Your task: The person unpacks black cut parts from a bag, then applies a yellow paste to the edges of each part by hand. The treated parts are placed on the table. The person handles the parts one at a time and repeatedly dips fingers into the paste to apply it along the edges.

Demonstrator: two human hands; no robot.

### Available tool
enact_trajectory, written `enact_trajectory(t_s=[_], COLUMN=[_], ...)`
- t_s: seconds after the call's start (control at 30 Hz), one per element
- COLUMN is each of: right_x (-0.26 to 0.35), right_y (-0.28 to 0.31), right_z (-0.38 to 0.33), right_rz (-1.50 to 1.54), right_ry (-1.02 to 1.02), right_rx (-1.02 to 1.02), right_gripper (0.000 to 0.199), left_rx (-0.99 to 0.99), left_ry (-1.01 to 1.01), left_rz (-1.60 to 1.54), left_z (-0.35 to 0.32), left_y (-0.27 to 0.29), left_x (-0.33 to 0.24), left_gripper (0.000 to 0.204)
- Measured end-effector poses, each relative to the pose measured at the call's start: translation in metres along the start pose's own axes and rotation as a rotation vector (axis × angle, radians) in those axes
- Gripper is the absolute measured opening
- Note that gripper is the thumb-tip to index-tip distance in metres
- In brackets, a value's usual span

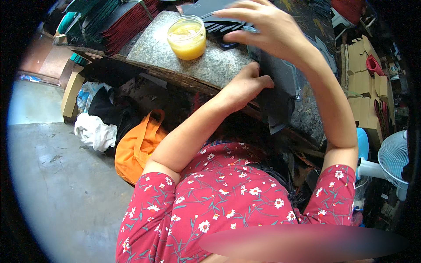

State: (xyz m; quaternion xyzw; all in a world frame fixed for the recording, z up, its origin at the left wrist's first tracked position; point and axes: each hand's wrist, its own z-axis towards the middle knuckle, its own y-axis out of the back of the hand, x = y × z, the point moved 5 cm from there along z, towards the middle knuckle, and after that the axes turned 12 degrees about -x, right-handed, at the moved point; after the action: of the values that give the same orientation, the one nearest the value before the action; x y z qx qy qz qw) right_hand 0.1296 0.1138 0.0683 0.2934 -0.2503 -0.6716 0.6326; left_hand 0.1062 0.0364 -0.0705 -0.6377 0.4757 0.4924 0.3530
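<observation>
My left hand (250, 85) is closed, thumb and fingers pinching the near-left edge of a dark grey flat sheet (277, 94). The sheet hangs partly over the bench's front edge. My right hand (269, 28) is raised above the bench, fingers spread and slightly smeared by motion, nothing visible in it. Under it lie dark grey cut pieces (219, 25) and a dark loop-shaped thing (227, 45), perhaps a scissors handle. Left of both hands stands an open clear jar (186, 39) of yellow paste, on a speckled grey stone slab (149, 41).
Stacks of dark red sheets (127, 26) and green sheets (94, 19) sit at the far left of the bench. An orange bag (138, 147) and a white cloth (94, 131) are below, at left. Cardboard boxes (362, 79) and a fan (392, 158) stand at right.
</observation>
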Motion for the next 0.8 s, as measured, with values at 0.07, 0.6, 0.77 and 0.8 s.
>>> enact_trajectory(t_s=[0.07, 0.6, 0.77, 0.8], right_x=[0.016, 0.009, -0.035, -0.037], right_y=[-0.033, -0.004, 0.054, 0.056], right_z=[0.03, 0.018, -0.044, -0.057], right_rz=[0.074, 0.192, 0.455, 0.354], right_ry=[0.035, -0.063, -0.719, -0.702], right_rx=[0.133, 0.272, 0.038, -0.027], right_gripper=[0.045, 0.048, 0.032, 0.045], left_rx=[-0.006, -0.038, 0.08, 0.087], left_ry=[-0.046, -0.055, -0.064, -0.075], left_rz=[-0.001, 0.03, -0.339, -0.356], left_z=[-0.003, -0.001, -0.003, -0.003], left_y=[0.001, 0.001, -0.006, -0.006], left_x=[-0.005, -0.006, -0.002, -0.003], left_gripper=[0.026, 0.028, 0.032, 0.032])
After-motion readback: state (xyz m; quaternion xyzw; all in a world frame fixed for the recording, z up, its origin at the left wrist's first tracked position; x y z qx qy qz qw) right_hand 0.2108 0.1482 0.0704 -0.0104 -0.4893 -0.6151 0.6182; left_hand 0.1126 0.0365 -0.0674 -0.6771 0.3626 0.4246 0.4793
